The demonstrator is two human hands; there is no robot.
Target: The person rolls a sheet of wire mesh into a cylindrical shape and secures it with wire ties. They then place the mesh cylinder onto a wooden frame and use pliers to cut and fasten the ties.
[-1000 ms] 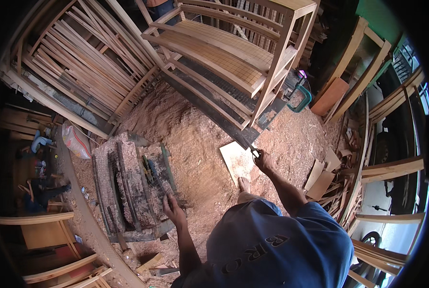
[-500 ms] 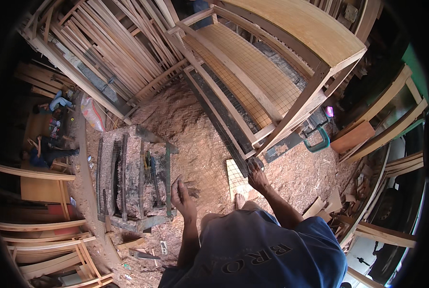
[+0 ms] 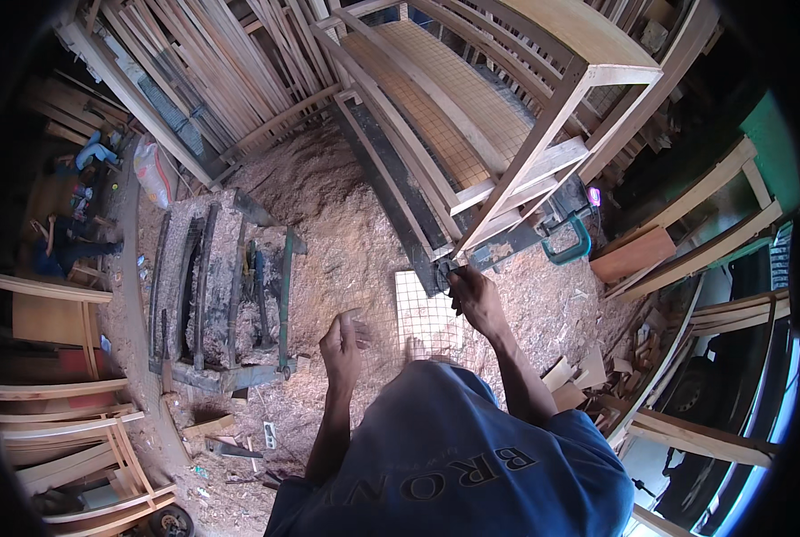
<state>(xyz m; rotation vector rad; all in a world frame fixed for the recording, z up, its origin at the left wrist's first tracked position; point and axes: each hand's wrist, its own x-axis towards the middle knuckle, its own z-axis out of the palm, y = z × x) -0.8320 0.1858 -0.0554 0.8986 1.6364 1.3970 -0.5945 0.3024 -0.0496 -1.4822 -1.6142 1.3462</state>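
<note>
My right hand [image 3: 475, 302] is closed at the near corner of a dark workbench [image 3: 384, 201], beside a leg of the wooden frame. Its fingers wrap round something small and dark that I cannot make out. The large pale wooden frame [image 3: 518, 174], with slats and a curved top board, stands on the bench. My left hand [image 3: 342, 344] hangs in the air over the sawdust floor, fingers loosely spread, nothing visible in it. Between and below the hands a pale board [image 3: 420, 304] lies by my foot. Thin grid lines cross the board and the frame's panel [image 3: 427, 98].
A low, worn bench [image 3: 225, 286] covered in shavings stands to the left. A teal C-clamp [image 3: 572, 243] is fixed at the bench's right end. Stacked wooden strips [image 3: 212, 72] fill the far left. Curved wooden parts [image 3: 695, 210] lean at right, near wood offcuts [image 3: 579, 376]. Two people sit far left.
My view has shifted, so the bench and frame sit farther left in it. My right hand stays at the bench corner, its fingers higher round the dark thing. The left hand's fingers have turned.
</note>
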